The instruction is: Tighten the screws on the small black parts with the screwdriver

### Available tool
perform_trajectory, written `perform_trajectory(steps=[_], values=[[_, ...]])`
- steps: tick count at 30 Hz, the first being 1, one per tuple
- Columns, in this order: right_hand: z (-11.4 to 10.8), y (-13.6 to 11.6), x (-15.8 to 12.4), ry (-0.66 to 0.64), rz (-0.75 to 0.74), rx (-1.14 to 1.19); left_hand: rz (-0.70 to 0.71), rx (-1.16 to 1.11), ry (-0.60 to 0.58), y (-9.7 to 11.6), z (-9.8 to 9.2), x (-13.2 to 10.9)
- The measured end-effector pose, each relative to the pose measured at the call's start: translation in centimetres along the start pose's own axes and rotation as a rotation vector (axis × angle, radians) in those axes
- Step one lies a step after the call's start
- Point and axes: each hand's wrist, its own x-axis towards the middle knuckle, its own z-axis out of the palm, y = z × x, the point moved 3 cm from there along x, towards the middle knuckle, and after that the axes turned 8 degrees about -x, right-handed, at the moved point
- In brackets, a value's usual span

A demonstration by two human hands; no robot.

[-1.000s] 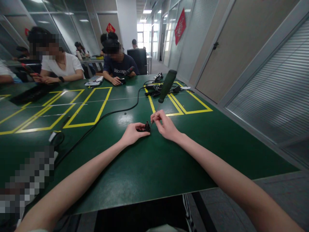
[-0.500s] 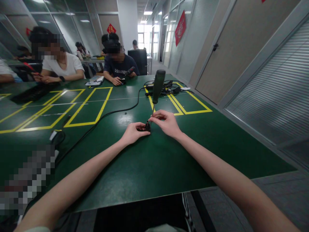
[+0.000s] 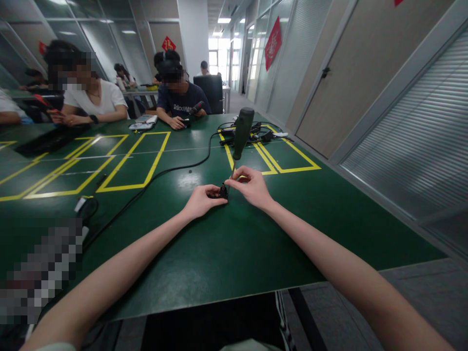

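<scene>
Between the fingers and thumb of my left hand (image 3: pixel 202 201) is a small black part (image 3: pixel 223 192) with a short upright stub, kept low against the green table (image 3: pixel 183 268). What kind of part it is, I cannot make out. My right hand (image 3: pixel 252 187) pinches the thin shaft of a screwdriver (image 3: pixel 243 132) near its lower end. The dark, thick handle points up and leans slightly right and away from me. Its tip comes down at the right side of the black part, partly hidden by my fingers.
Black cables and adapters (image 3: pixel 256 132) lie heaped beyond my hands. One long black cable (image 3: pixel 171 168) runs across the table to the left. Yellow tape (image 3: pixel 124 187) marks rectangles on the tabletop. Two people (image 3: pixel 183 97) work across the table, and a blurred-out object (image 3: pixel 44 263) lies at lower left.
The screwdriver handle has tipped a little to the right and slightly down. My left hand and the black part stay in place; my right hand has barely shifted.
</scene>
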Motion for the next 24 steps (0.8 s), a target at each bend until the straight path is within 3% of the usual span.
perform_trajectory(steps=[9, 19, 24], values=[[0.6, -0.4, 0.0, -0.124, -0.051, 0.034, -0.004, -0.002, -0.008, -0.2, 0.1, 0.1], [0.4, -0.2, 0.0, -0.065, -0.068, 0.04, -0.015, 0.03, -0.006, 0.4, 0.0, 0.0], [0.1, -0.7, -0.2, -0.078, -0.073, 0.052, 0.029, -0.09, 0.006, 1.1, 0.7, 0.0]])
